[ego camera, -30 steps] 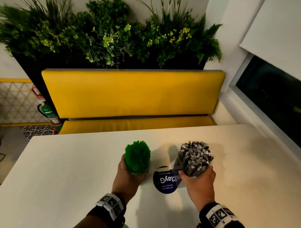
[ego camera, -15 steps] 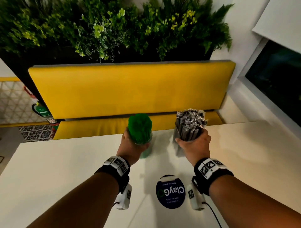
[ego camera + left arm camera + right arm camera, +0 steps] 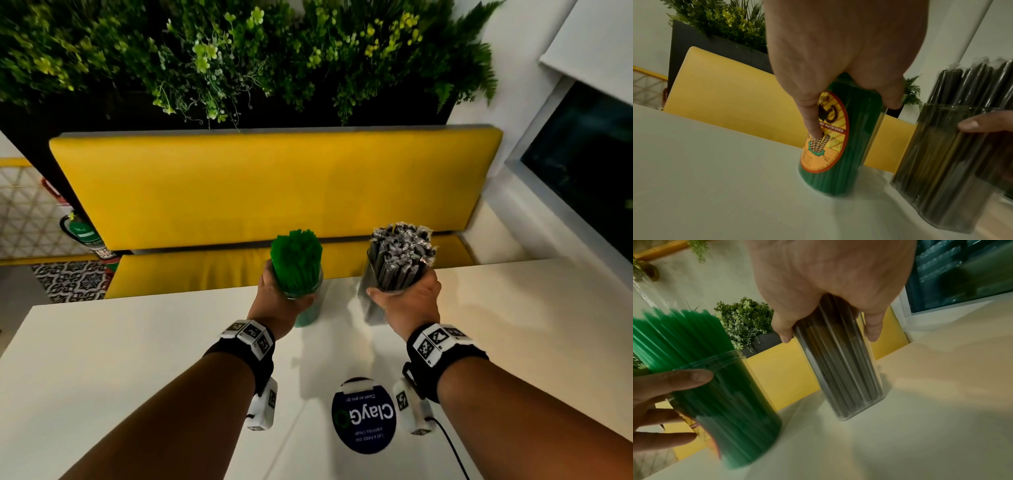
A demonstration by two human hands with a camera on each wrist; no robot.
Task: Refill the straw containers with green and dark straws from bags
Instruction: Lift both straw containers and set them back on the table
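Note:
My left hand [image 3: 281, 297] grips a clear round container packed with green straws [image 3: 296, 255] near the far edge of the white table [image 3: 137, 359]. In the left wrist view my left hand [image 3: 838, 65] wraps the container's upper part above an orange label [image 3: 824, 138]. My right hand [image 3: 407, 301] grips a clear container of dark wrapped straws [image 3: 399, 251] beside it on the right. The right wrist view shows my right hand [image 3: 828, 288] with thumb and fingers round this dark container [image 3: 842, 369]. Both containers lean slightly, and their blurred bases are at table level.
A round dark-blue sticker [image 3: 363, 416] lies on the table between my forearms. A yellow bench [image 3: 274, 185] runs behind the table's far edge, with plants [image 3: 239, 51] above it. A dark window [image 3: 582, 171] is on the right, and a fire extinguisher [image 3: 82, 236] on the left.
Both hands have carried their containers away from me, past the blue sticker, toward the table's far edge. My arms are now stretched out, and the grips are unchanged.

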